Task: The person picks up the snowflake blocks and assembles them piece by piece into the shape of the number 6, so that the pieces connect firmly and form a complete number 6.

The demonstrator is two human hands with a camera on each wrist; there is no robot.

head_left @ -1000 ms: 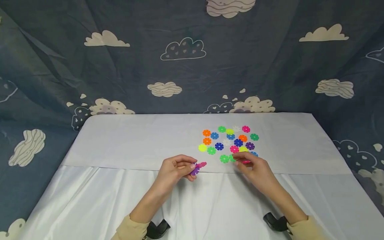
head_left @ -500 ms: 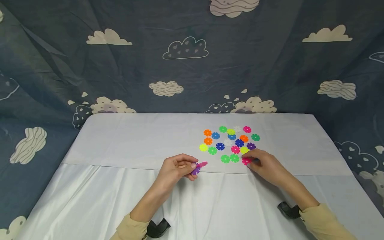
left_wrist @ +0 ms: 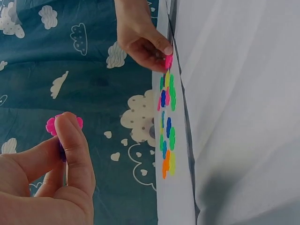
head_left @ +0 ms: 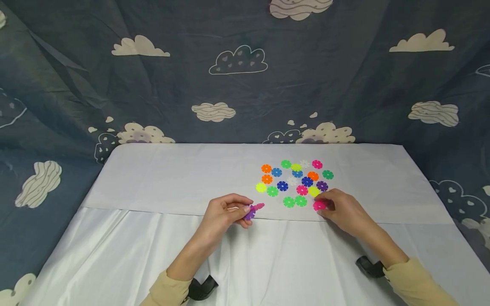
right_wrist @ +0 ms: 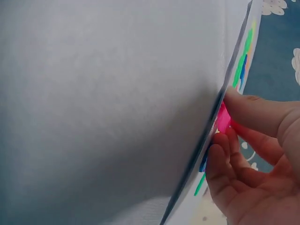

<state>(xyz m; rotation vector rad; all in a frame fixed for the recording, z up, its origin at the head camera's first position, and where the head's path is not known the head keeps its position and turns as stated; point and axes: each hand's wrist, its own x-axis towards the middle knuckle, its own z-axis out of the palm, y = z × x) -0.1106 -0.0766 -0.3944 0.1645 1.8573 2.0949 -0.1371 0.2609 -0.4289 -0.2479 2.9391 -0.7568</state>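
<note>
While I look through the head view, my left hand (head_left: 226,212) pinches a purple disc (head_left: 250,213) with a pink piece (head_left: 259,206) against it, left of the other discs and apart from them. My right hand (head_left: 344,212) grips a bright pink disc (head_left: 318,205) between thumb and fingers, at the near right edge of the colourful discs (head_left: 307,181) scattered on the white-covered counter (head_left: 172,178).
</note>
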